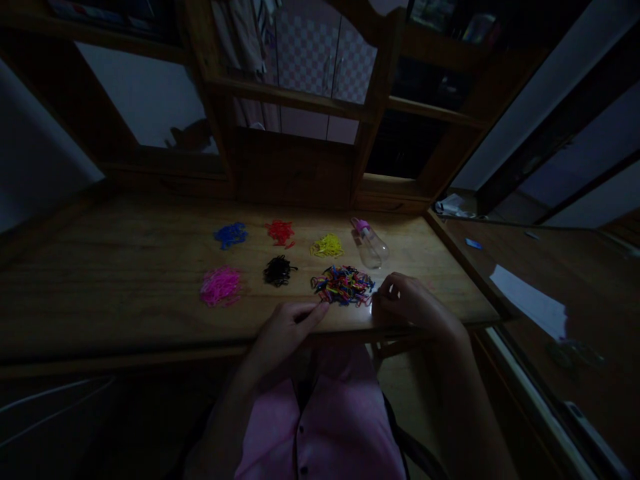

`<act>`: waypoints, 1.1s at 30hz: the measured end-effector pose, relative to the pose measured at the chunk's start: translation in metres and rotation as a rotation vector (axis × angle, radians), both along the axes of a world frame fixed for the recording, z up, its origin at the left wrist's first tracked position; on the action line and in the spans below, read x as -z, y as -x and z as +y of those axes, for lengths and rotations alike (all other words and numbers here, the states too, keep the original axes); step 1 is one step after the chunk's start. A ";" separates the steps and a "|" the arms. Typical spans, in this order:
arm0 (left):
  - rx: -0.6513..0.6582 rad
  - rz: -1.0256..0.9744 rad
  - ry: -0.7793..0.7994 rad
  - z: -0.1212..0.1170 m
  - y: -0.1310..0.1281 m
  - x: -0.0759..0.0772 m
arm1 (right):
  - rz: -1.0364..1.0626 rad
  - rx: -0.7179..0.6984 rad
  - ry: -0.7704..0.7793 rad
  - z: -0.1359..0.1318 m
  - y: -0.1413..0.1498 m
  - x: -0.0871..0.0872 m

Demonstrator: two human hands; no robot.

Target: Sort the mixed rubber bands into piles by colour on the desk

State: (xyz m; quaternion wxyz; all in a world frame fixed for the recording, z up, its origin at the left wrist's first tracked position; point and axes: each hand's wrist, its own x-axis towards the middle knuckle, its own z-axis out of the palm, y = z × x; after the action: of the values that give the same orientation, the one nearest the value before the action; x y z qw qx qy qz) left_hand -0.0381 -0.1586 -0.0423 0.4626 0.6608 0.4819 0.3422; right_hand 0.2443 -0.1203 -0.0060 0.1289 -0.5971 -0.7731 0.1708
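A mixed heap of multicoloured paper clips point(345, 285) lies on the wooden desk point(150, 320) between my hands. At its near left edge is my left hand point(287, 330), thumb and forefinger brought together at the tips. My right hand point(407, 297) rests at the heap's right edge with its fingers pinched. What either pinch holds, if anything, is too small and dark to make out. Sorted by colour, separate piles lie around: yellow clips point(327, 246), red clips point(281, 233), blue clips point(231, 235), black clips point(279, 271) and pink clips point(221, 287).
A clear bulb-shaped bottle point(373, 250) with a pink cap lies behind the heap, near my right hand. Wooden shelving point(295, 93) rises at the desk's back. To the right, a lower brown surface holds a white paper sheet point(530, 300) and a small blue packet point(473, 244).
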 end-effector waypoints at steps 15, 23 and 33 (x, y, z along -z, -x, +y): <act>-0.016 -0.013 -0.007 0.000 0.000 0.001 | 0.140 -0.143 -0.108 0.010 -0.002 0.004; -0.009 0.001 -0.008 -0.001 0.001 0.002 | 0.181 -0.171 -0.029 0.013 -0.014 0.003; -0.039 -0.029 -0.031 -0.001 0.000 -0.002 | 0.138 -0.219 -0.028 0.033 -0.021 0.005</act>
State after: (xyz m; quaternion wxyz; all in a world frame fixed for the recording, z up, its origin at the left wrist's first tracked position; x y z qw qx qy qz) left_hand -0.0379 -0.1596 -0.0407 0.4527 0.6533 0.4824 0.3681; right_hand 0.2649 -0.0875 -0.0110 0.1707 -0.4941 -0.8253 0.2135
